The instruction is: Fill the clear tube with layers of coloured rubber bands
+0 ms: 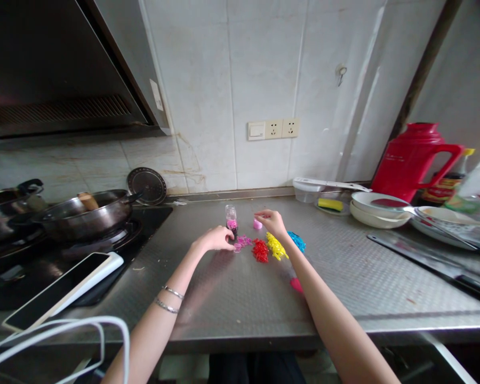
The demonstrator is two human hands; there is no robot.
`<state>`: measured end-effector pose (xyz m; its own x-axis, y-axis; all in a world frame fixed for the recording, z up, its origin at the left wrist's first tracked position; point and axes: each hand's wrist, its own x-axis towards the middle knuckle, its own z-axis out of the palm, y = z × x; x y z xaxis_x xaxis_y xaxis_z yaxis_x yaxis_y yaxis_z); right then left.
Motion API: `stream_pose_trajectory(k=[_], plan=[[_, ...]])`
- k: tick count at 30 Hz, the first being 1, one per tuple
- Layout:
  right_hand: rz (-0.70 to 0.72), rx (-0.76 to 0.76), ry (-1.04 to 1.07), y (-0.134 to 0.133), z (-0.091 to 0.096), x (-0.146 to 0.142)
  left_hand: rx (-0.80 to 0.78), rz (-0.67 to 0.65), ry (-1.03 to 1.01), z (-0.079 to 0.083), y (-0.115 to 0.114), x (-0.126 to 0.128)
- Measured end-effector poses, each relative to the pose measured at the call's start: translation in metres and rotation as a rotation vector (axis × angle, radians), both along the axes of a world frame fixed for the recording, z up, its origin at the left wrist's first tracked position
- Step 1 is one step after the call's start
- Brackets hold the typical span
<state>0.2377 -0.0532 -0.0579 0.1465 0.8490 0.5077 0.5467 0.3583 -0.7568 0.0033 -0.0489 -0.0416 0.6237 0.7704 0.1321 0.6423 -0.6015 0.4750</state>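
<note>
From where I stand, the jar (231, 217) is upright on the steel counter (336, 298), pink bits visible inside. Left hand (216, 238): fingers curved at the foot of the jar, beside the purple pile (242, 243); I cannot tell whether they grip. Right hand (272, 220): fingertips drawn together, just by the pink cap (257, 224); whether they pinch anything is too small to tell.

Handling notes:
1. Steady the jar low with the left fingers; a narrow, upright body probably tips easily.
2. Keep the right wrist raised. The yellow pile (277, 247) and blue pile (296, 241) sit close to it, and the red pile (260, 250) lies alongside.
3. Use light fingertip contact; such small bits likely scatter.
</note>
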Motion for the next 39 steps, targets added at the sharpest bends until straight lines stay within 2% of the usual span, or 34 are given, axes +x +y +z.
stream_pose_trajectory(k=[7, 13, 16, 21, 28, 32, 35, 39], plan=[[-0.022, -0.007, 0.025, 0.001, -0.006, 0.002, 0.011, -0.016, 0.056, -0.001, -0.008, 0.01], [-0.037, 0.009, 0.013, -0.001, -0.008, 0.005, 0.083, 0.023, 0.27, 0.002, -0.016, 0.018], [-0.038, 0.019, -0.007, -0.004, -0.005, 0.004, 0.128, 0.041, 0.311, 0.0, -0.017, 0.02], [-0.031, 0.028, -0.042, -0.008, -0.001, 0.001, 0.134, 0.028, 0.292, -0.003, -0.014, 0.019], [-0.017, 0.032, -0.075, -0.008, -0.001, 0.001, 0.063, -0.029, 0.159, -0.002, -0.01, 0.017], [-0.017, 0.036, -0.094, -0.007, 0.0, 0.002, 0.111, -0.067, 0.0, 0.013, -0.01, 0.013], [-0.015, 0.039, -0.107, -0.007, 0.0, 0.003, 0.192, -0.024, -0.109, 0.035, -0.007, 0.004], [-0.02, 0.046, -0.119, -0.005, 0.0, 0.002, 0.33, 0.059, -0.15, 0.065, 0.007, -0.01]])
